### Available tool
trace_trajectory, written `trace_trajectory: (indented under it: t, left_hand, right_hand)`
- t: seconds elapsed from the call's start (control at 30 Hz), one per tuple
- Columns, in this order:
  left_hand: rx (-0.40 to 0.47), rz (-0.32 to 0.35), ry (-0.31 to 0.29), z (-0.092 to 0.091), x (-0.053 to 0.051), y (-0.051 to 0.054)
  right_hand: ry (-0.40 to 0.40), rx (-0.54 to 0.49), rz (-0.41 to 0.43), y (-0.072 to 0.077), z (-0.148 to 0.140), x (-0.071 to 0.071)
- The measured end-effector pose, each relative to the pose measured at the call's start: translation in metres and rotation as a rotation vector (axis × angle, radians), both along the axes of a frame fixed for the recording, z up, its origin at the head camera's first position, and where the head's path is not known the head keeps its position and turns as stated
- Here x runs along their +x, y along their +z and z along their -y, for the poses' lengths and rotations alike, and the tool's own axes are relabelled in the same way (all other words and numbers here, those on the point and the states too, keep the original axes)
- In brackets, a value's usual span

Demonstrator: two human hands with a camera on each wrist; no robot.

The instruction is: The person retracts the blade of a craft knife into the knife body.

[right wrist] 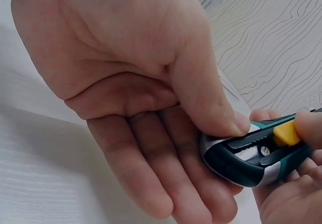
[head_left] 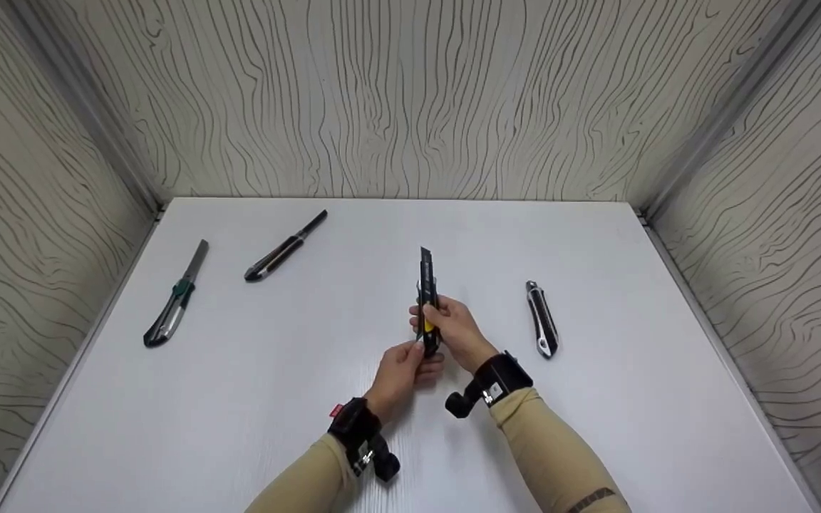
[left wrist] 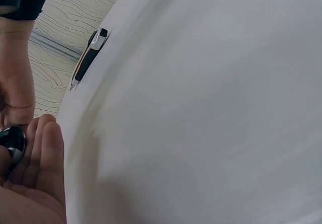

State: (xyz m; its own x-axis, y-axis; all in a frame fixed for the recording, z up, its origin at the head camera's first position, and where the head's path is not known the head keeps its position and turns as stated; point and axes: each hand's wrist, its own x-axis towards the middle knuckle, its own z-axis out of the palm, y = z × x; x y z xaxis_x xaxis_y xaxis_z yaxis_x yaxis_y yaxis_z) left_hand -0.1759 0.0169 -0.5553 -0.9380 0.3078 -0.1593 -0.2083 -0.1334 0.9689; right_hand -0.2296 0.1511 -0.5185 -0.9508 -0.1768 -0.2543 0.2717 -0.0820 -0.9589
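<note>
Near the middle of the table, a dark snap-off utility knife (head_left: pixel 426 274) points away from me, its blade tip showing at the far end. My right hand (head_left: pixel 459 329) grips its handle, with the thumb by the yellow slider (right wrist: pixel 286 133). My left hand (head_left: pixel 398 372) pinches the rear end between thumb and fingers. In the right wrist view, the left thumb lies on the knife's green and silver butt, and the other left fingers extend underneath. The left wrist view shows only that butt end, partly hidden by the left hand.
A silver and black utility knife (head_left: pixel 542 320) lies to the right of my hands. On the left lie a green-handled knife (head_left: pixel 172 306) with its blade out and a dark knife (head_left: pixel 286 248) farther back. Wood-patterned panels (head_left: pixel 396 100) enclose the white table (head_left: pixel 275 399).
</note>
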Motion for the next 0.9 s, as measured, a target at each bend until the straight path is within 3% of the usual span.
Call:
trace_trajectory:
  t: [0.9]
  left_hand:
    - [0.055, 0.072, 0.028, -0.0003, 0.0009, 0.0031]
  right_hand:
    - [0.066, 0.005, -0.027, 0.0012, -0.0039, 0.0006]
